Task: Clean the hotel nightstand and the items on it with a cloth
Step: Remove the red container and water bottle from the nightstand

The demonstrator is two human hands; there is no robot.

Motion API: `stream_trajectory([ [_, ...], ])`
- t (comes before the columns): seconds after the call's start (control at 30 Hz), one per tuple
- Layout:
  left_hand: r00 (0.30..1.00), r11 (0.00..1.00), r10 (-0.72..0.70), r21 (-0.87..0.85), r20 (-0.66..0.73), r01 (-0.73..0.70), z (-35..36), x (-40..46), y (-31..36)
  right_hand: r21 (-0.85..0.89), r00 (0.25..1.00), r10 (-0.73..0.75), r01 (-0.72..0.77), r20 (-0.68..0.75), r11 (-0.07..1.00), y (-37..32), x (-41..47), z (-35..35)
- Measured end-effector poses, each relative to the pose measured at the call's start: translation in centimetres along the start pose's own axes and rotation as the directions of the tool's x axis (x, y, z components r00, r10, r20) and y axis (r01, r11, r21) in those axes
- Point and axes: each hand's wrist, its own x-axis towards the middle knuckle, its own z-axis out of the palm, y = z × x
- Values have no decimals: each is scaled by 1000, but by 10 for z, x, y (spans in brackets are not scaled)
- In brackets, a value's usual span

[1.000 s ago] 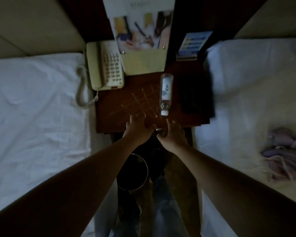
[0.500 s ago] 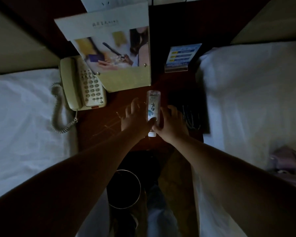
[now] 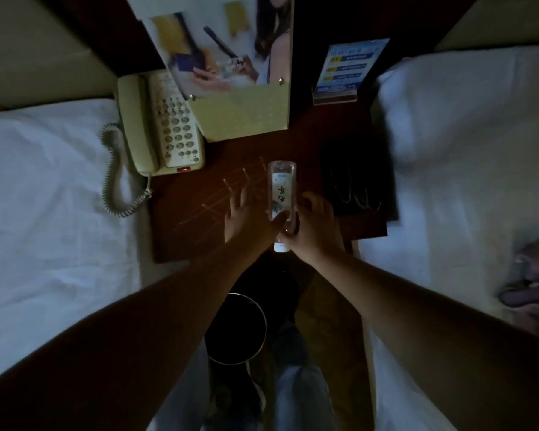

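Note:
On the dark wooden nightstand (image 3: 193, 234), a clear plastic water bottle (image 3: 281, 188) lies on its side, its white cap over the front edge. My right hand (image 3: 316, 227) curls around the bottle's lower part near the neck. My left hand (image 3: 241, 220) rests just left of it with fingers spread on the wood and the thumb against the bottle. A crumpled purple cloth (image 3: 529, 284) lies on the right bed, away from both hands. Pale streaks mark the wood left of the bottle.
A cream corded telephone (image 3: 162, 126) sits at the back left, beside a leaning brochure folder (image 3: 243, 116). A blue sign card (image 3: 346, 73) stands at the back right, and a black object (image 3: 355, 178) lies on the right side. White beds flank the nightstand. A dark waste bin (image 3: 263, 309) stands below.
Both hands have moved forward from the nightstand's front edge to the bottle. The right hand has closed around it, and the view has moved closer.

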Motion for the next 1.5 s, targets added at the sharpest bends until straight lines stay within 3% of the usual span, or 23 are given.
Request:
stream_trajectory([
  [0.2, 992, 998, -53, -19, 111, 55, 27, -118, -66, 90, 997, 24, -31, 69, 995, -34, -118, 60],
  [0.4, 933, 973, -223, 7, 282, 231, 84, -213, -140, 101, 942, 97, -136, 322, 986, -50, -215, 148],
  [0.6, 878, 954, -296, 65, 377, 294, 135, -258, -194, 12, 895, 134, -154, 426, 988, -50, -259, 224],
  [0.8, 873, 956, -293, 149, 389, 254, 147, -254, -216, -46, 869, 174, -172, 464, 984, -46, -262, 246],
  [0.93, 938, 968, -162, 236, 305, 91, 110, -257, -194, -86, 920, 108, -82, 377, 993, -49, -268, 208],
  [1.07, 972, 957, -1, 283, 237, -68, 45, -272, -149, -129, 960, 69, -35, 271, 991, -55, -276, 126],
  [1.3, 968, 905, 206, 347, 145, -244, -79, -315, -39, -110, 992, 68, -57, 103, 992, -56, -315, -51],
  [1.5, 935, 836, 322, 419, 148, -354, -117, -327, 60, -87, 992, 128, -128, -7, 988, 1, -344, -151],
])
